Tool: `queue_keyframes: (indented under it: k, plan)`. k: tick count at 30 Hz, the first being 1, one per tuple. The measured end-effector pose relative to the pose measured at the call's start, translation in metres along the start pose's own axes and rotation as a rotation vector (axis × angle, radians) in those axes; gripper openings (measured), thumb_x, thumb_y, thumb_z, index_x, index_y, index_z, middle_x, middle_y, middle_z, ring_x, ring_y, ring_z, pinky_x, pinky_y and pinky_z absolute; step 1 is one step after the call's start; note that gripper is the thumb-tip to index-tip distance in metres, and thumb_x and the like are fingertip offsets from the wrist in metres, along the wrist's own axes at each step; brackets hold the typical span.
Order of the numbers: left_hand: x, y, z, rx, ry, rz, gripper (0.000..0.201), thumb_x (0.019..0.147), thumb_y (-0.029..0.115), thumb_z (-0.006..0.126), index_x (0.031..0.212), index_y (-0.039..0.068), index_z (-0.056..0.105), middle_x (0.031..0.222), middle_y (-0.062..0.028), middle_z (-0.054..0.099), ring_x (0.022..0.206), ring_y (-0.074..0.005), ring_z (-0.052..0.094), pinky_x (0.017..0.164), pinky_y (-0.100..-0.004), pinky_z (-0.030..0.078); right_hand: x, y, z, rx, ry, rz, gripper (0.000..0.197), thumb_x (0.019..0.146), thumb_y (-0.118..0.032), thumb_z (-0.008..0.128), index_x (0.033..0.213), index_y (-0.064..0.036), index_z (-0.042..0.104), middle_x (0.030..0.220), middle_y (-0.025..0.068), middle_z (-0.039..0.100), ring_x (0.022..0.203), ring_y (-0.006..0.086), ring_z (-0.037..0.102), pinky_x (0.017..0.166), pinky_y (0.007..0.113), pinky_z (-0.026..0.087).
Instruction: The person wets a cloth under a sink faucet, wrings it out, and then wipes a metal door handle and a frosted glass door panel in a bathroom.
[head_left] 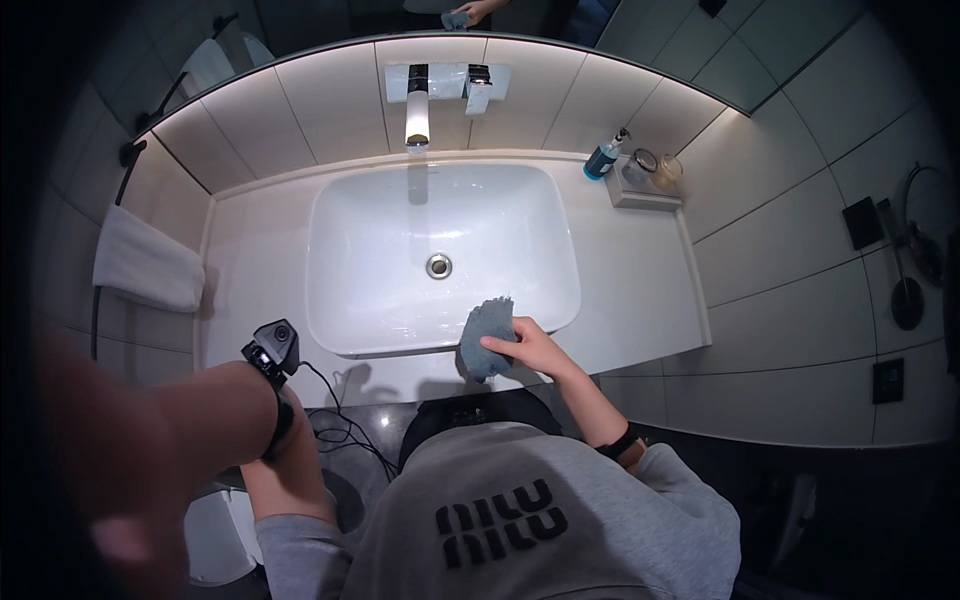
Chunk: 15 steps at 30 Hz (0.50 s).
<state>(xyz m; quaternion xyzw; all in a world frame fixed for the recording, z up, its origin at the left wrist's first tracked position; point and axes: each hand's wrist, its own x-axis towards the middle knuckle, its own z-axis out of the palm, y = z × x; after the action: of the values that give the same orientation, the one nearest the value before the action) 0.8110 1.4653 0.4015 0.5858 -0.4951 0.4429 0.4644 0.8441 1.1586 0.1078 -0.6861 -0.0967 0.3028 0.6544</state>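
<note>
My right hand (522,347) grips a blue-grey cloth (488,335), thumb on top, over the front rim of the white sink (330,300). The cloth is creased and ragged along its upper edge. Its lower end hangs in front of the counter edge. My left hand (135,430) is raised close on the left side, away from the sink; it is large, dark and blurred, and its fingers cannot be made out. A small black camera (277,342) is strapped to my left arm, with a cable (335,390) trailing down.
A wall-mounted faucet (417,120) and its lever (478,95) overhang the sink. On the right of the counter (640,290) stand a blue soap bottle (603,160) and a box (640,190) with glass jars. A white towel (150,260) hangs on the left; a white toilet (222,540) is lower left.
</note>
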Motion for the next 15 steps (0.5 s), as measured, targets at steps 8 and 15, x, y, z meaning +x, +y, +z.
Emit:
queue_keyframes:
  k: [8, 15]
  plan:
    - [0.0, -0.03, 0.003, -0.1, 0.015, 0.0, 0.045, 0.088, 0.026, 0.049, 0.118, -0.007, 0.05, 0.107, -0.021, 0.056, 0.094, -0.0272, 0.06, 0.086, -0.0354, 0.047, 0.008, 0.002, -0.011, -0.02, 0.129, 0.004, 0.026, 0.087, -0.02, 0.064, 0.101, 0.0017, 0.064, 0.091, 0.0056, 0.067, 0.086, 0.0115, 0.06, 0.08, 0.028, 0.047]
    - [0.001, -0.042, 0.002, -0.153, 0.047, -0.001, 0.043, 0.088, 0.025, 0.049, 0.118, -0.007, 0.05, 0.107, -0.0204, 0.057, 0.095, -0.0267, 0.06, 0.087, -0.0353, 0.047, 0.018, -0.011, -0.024, -0.038, 0.142, -0.034, 0.026, 0.086, -0.023, 0.065, 0.098, 0.0, 0.065, 0.087, 0.0024, 0.065, 0.08, 0.0091, 0.058, 0.074, 0.025, 0.046]
